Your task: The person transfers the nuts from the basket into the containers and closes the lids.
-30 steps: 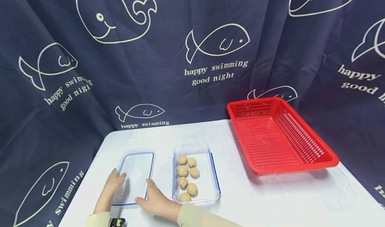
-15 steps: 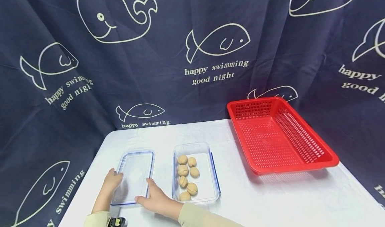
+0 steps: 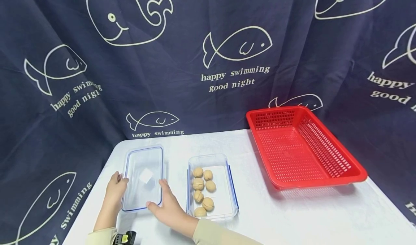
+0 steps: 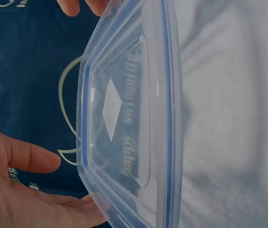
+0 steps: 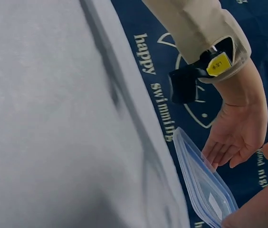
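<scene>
A clear lid with a blue seal (image 3: 152, 162) is held off the white table between both hands, at the left in the head view. My left hand (image 3: 115, 189) holds its left edge; in the left wrist view the fingers (image 4: 72, 211) reach behind a corner. My right hand (image 3: 170, 207) holds the lid's near right part, with thumb and forefinger spread along the rim. To the right stands a clear plastic container (image 3: 229, 209) with blue side latches. Several walnuts (image 3: 198, 183) lie inside it, mostly along its left side.
A red perforated plastic basket (image 3: 289, 147) stands at the right rear of the table (image 3: 276, 216). Behind the table hangs a dark blue curtain (image 3: 182, 93) with fish drawings. A black wrist device (image 3: 128, 237) sits at the left cuff.
Both hands have raised the lid from the tabletop, and in the head view it has shifted up and slightly left. The walnuts, container and basket have stayed in place.
</scene>
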A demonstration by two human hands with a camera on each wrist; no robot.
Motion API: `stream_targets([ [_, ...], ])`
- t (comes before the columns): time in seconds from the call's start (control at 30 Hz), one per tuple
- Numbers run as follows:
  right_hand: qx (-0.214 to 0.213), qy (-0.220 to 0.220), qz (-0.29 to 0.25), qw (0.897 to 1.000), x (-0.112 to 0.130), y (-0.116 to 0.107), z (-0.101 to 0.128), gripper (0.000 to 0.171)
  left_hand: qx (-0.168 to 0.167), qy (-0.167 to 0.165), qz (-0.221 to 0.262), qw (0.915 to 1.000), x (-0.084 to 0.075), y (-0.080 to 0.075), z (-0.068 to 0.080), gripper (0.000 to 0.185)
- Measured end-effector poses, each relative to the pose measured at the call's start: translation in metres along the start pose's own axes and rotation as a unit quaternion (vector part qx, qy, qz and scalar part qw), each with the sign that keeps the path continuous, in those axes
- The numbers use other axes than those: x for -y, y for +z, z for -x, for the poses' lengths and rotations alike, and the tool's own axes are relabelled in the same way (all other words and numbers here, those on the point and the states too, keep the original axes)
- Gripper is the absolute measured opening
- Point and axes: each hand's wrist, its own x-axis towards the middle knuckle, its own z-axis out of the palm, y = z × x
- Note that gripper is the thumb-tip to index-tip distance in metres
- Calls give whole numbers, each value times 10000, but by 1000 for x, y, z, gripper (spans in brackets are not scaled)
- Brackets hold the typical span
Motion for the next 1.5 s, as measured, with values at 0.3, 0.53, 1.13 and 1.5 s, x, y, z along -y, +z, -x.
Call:
stream_targets([
  [0.3, -626, -416, -174, 9970, 20, -25, -5, 74, -105, 421, 1263, 9910, -30, 8, 15, 65],
  [0.53, -956, -609, -424, 9927, 31, -55, -2, 70, -124, 725, 1954, 9780, -57, 25, 24, 65],
  [1.13, -1716, -733, -1171, 9754, 21, -137, 12, 63, 255, 1300, 2458, 9602, -99, 96, 32, 60],
  [1.5, -2157, -820, -1301, 9643, 18, -163, 17, 57, 254, 1774, 2970, 9379, -109, 117, 39, 52],
])
